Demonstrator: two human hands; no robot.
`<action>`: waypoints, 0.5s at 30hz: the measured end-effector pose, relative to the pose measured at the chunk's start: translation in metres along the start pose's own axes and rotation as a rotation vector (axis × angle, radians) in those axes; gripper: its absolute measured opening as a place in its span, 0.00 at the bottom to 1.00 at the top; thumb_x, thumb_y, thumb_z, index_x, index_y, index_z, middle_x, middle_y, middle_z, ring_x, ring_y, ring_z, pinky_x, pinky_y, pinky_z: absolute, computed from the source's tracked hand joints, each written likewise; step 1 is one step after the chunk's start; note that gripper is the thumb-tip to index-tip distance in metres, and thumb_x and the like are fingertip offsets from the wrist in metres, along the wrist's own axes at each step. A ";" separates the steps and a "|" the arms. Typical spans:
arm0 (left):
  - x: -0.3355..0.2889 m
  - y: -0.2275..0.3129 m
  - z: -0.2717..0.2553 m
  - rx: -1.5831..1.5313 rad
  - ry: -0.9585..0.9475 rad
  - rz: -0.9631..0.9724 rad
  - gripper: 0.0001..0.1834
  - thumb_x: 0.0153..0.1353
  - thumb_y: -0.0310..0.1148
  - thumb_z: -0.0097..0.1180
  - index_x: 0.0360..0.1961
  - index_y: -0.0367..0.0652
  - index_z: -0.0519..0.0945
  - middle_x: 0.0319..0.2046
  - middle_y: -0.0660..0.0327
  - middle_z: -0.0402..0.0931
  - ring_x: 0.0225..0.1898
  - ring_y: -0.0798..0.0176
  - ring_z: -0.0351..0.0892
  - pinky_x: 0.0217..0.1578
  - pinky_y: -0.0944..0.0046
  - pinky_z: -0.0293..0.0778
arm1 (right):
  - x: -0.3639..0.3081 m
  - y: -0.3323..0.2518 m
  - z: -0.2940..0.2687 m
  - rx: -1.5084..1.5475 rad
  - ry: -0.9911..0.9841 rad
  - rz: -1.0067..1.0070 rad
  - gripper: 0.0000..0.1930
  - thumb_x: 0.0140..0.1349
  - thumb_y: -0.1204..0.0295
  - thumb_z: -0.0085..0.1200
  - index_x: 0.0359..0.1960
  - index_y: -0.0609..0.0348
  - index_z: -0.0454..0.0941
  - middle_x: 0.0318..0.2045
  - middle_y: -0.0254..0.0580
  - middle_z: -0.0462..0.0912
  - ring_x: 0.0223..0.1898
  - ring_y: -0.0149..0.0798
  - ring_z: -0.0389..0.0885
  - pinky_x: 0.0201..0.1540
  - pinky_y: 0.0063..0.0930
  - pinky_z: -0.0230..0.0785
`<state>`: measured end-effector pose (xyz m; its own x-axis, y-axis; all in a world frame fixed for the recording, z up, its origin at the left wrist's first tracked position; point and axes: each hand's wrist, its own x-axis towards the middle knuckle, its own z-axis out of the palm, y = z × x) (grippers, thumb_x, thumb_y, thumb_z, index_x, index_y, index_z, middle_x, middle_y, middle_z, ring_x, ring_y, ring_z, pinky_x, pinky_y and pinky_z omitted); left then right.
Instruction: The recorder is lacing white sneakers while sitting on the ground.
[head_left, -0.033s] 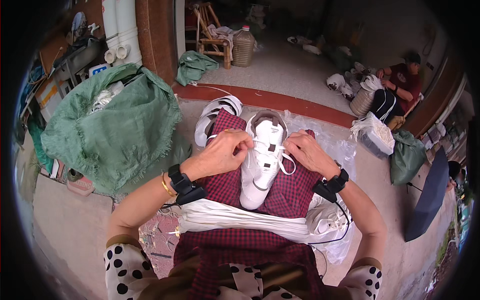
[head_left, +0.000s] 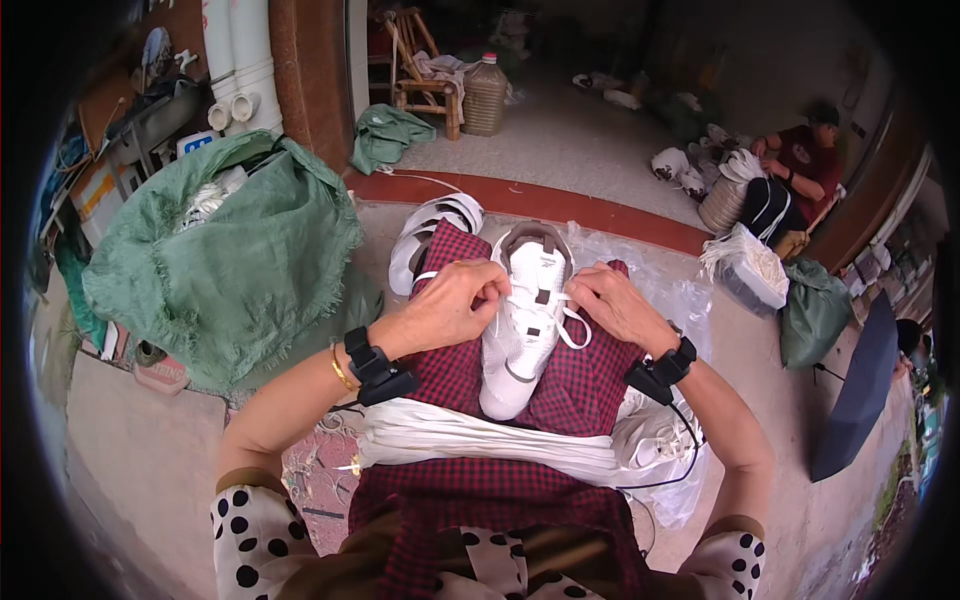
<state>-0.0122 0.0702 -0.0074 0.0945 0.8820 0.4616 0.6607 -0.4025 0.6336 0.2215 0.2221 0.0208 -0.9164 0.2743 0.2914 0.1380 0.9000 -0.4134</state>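
Note:
A white sneaker [head_left: 520,350] rests on the red-and-black checked cloth [head_left: 440,375] over my lap, its toe toward me and its dark-lined opening away from me. White shoelace crosses its upper. At the shoe's left side, my left hand [head_left: 465,298] pinches a lace end between thumb and fingers. My right hand [head_left: 610,300] pinches the lace on the other side, where a loop [head_left: 576,330] hangs down. A bundle of white laces [head_left: 490,440] lies across my lap, nearer to me than the shoe.
A big green sack [head_left: 230,260] stands at the left. More white shoes lie beyond my left knee [head_left: 420,245] and by my right thigh [head_left: 655,430]. Toward the right are a clear tub of laces [head_left: 750,270], a dark umbrella [head_left: 860,390] and a seated person [head_left: 808,165].

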 end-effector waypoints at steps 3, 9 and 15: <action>0.011 0.000 0.001 0.079 -0.063 0.068 0.10 0.53 0.22 0.58 0.38 0.38 0.78 0.27 0.57 0.74 0.28 0.62 0.75 0.32 0.61 0.73 | 0.003 -0.001 0.006 0.073 0.014 0.069 0.21 0.69 0.62 0.42 0.27 0.67 0.79 0.26 0.52 0.81 0.33 0.54 0.78 0.46 0.41 0.67; 0.027 0.008 -0.007 0.060 -0.265 -0.027 0.10 0.50 0.21 0.61 0.36 0.37 0.78 0.19 0.62 0.72 0.22 0.66 0.73 0.27 0.64 0.70 | 0.003 0.008 0.005 0.191 -0.016 0.165 0.23 0.68 0.58 0.46 0.28 0.67 0.81 0.25 0.50 0.82 0.30 0.45 0.80 0.37 0.36 0.70; 0.026 0.001 -0.011 0.065 -0.312 -0.012 0.05 0.52 0.21 0.62 0.30 0.35 0.78 0.25 0.58 0.75 0.27 0.61 0.76 0.32 0.62 0.73 | 0.005 0.011 0.007 0.190 -0.012 0.131 0.24 0.68 0.56 0.46 0.27 0.66 0.81 0.23 0.49 0.81 0.28 0.45 0.79 0.36 0.36 0.70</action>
<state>-0.0172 0.0901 0.0128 0.3030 0.9235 0.2353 0.7088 -0.3834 0.5921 0.2159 0.2307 0.0116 -0.8999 0.3796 0.2145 0.1841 0.7768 -0.6023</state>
